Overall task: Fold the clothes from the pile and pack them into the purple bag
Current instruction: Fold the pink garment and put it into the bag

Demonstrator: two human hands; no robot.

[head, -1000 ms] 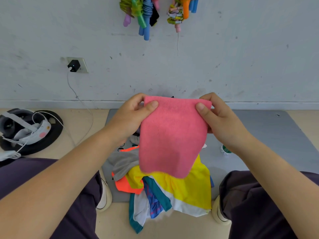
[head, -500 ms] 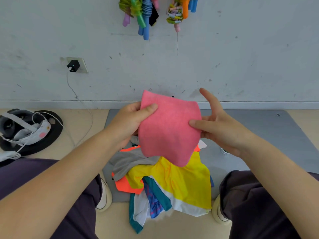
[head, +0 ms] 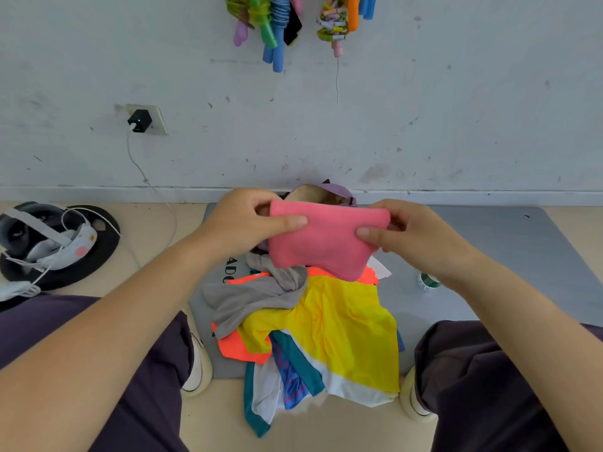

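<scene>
Above the pile (head: 313, 324), your left hand (head: 241, 223) and right hand (head: 414, 239) each pinch an end of one folded pink cloth (head: 326, 243), just short of the purple bag (head: 329, 194) behind the pile. By my judgement one piece is folded, none visibly packed; roughly five garments are left.

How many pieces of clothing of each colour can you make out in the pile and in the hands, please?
Pink cloth, held by left hand and right hand: 1
Yellow garment: 1
Grey garment: 1
Orange garment: 1
Teal and white garment: 1
Blue patterned garment: 1
Total: 6 visible; layers beneath may hide more.
</scene>
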